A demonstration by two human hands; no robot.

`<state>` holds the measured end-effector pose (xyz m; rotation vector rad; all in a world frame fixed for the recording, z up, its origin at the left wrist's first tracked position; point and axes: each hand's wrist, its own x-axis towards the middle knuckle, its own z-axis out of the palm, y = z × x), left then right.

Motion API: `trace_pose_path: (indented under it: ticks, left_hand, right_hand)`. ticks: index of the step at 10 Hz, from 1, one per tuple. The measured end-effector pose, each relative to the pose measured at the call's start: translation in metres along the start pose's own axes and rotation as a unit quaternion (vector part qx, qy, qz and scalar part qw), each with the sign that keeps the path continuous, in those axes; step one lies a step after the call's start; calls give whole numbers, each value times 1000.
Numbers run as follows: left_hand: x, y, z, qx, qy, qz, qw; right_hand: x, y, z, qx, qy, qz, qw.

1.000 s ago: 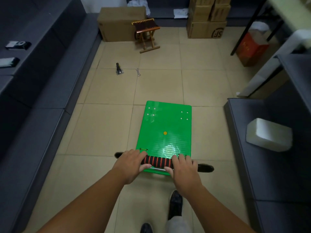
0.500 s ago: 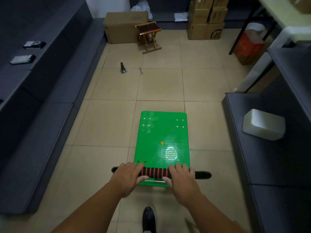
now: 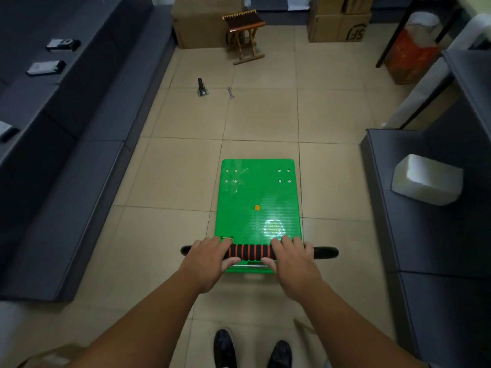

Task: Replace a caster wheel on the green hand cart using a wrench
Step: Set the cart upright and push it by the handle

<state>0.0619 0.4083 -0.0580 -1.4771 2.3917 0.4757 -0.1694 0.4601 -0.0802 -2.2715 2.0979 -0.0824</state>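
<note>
- The green hand cart [image 3: 257,197] is standing on the tiled floor [image 3: 172,176] directly ahead of the person. Its flat deck is facing up, showing two groups of four small pale dots near the far corners.
- The left hand [image 3: 210,257] is gripping the left part of the handle [image 3: 251,252], its fingers [image 3: 212,243] curling over the red-and-black foam sleeve and its thumb tucking beneath.
- The right hand [image 3: 291,261] is gripping the right part of the same bar, its fingers [image 3: 288,241] wrapping over the top and its thumb going under.
- A caster wheel [image 3: 202,87] is sitting on the floor well beyond the cart, toward the left. The wrench [image 3: 230,92] is lying near its right side, apart from it.
- A wooden folding stool [image 3: 244,27] is standing farther back, in front of cardboard boxes [image 3: 207,22].
- A white block [image 3: 426,180] is resting on the dark ledge [image 3: 393,235] at the right.
- Two black shoes [image 3: 224,346] are showing at the bottom edge.
</note>
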Motion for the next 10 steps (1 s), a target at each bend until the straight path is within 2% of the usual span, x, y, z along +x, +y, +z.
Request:
trace_pose_path:
  ticks: [2, 5, 7, 8, 9, 10]
  left_hand:
    - [2, -4, 2, -6, 16, -3, 1000]
    - [10, -1, 3, -25, 48, -10, 998]
    - [13, -1, -3, -21, 61, -8, 998]
    - [9, 4, -12, -27, 92, -34, 995]
    - [-6, 6, -25, -57, 123, -41, 990]
    - [-32, 3, -35, -79, 127, -38, 988]
  right_hand:
    - [6, -2, -5, 14, -65, -1, 998]
    - [11, 2, -9, 1, -59, 1, 998]
    - [25, 9, -21, 1, -167, -2, 986]
    - [40, 16, -48, 66, -223, -2, 973]
    - [58, 9, -121, 276, -121, 48, 952]
    - [45, 4, -258, 531, 63, 49, 844]
